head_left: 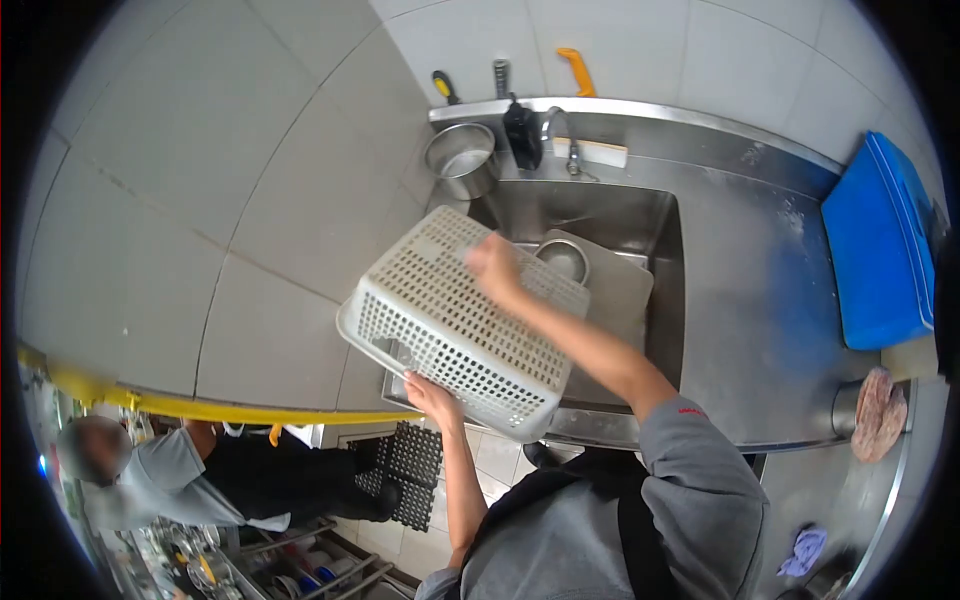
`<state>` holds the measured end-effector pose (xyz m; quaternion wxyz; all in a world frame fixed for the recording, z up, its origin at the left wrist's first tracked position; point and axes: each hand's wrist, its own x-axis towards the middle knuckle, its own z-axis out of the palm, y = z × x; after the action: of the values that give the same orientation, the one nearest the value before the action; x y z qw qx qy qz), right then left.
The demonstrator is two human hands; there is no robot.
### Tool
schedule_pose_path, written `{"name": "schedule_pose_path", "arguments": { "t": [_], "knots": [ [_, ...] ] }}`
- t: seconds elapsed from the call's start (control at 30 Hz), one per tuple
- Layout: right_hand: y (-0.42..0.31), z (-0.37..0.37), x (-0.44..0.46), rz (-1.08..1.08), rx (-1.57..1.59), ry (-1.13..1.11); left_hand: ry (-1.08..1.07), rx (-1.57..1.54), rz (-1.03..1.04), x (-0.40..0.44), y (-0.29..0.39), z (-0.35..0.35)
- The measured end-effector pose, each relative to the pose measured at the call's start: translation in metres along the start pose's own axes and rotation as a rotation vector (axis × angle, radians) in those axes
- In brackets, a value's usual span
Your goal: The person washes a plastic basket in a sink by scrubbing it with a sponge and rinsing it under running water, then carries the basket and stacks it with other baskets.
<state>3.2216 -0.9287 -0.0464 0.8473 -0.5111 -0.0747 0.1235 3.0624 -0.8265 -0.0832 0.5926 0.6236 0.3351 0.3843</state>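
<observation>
"Two hands, one basket: how does it lie to you?"

"My left hand (432, 400) is at the near side of the white plastic basket (465, 300), with the rim caught between thumb and fingers; the undersides of those fingers are hidden from me. The basket is right in front of me, tilted, one broad holed face turned up towards my eyes. Its long axis slants from far left down to near right, and the flared rim faces near left, so my left hand is the nearer one to that rim."

"And the other?"

"My right hand (493, 268) comes across from the right and is over the upturned face, towards the far long edge. The fingers look curled in, but they're blurred; I can't tell whether they pinch anything."

"What's under and past it?"

"The basket covers the left part of the sink (668, 300). Inside the sink, just beyond the basket, a metal bowl (565, 262) sits by a flat pale board (625, 295). Farther off, on the desk (735, 240), there's a metal pot (475, 185), then a black bottle (521, 140) beside the tap (573, 155)."

"Any writing?"

"Small red lettering (692, 411) on my right sleeve, too tiny to read. I can't make out any brand or label on the basket or bottle."
</observation>
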Motion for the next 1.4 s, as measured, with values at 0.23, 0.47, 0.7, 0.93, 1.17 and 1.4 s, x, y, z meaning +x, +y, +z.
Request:
{"name": "schedule_pose_path", "arguments": {
  "t": [0.23, 0.47, 0.7, 0.93, 1.17, 1.4],
  "knots": [
    [0.02, -0.097, 0.016, -0.213, -0.443, 0.101, -0.006, -0.111, -0.011, -0.012, 0.03, 0.008],
    [-0.028, -0.053, -0.092, -0.531, -0.759, -0.094, -0.054, -0.028, 0.049, -0.009, 0.028, 0.003],
    [-0.023, -0.073, -0.057, -0.307, -0.888, 0.18, -0.102, -0.198, 0.001, -0.012, 0.021, 0.004],
    [-0.009, -0.124, -0.045, -0.333, -0.869, 0.191, -0.119, -0.257, -0.069, -0.013, 0.014, 0.001],
    [-0.035, -0.065, -0.139, -0.559, -0.763, -0.059, -0.132, -0.266, -0.063, -0.009, -0.007, 0.002],
    [-0.002, -0.168, -0.097, -0.488, -0.747, -0.042, -0.073, -0.226, -0.046, -0.011, 0.009, 0.009]
  ]
}}
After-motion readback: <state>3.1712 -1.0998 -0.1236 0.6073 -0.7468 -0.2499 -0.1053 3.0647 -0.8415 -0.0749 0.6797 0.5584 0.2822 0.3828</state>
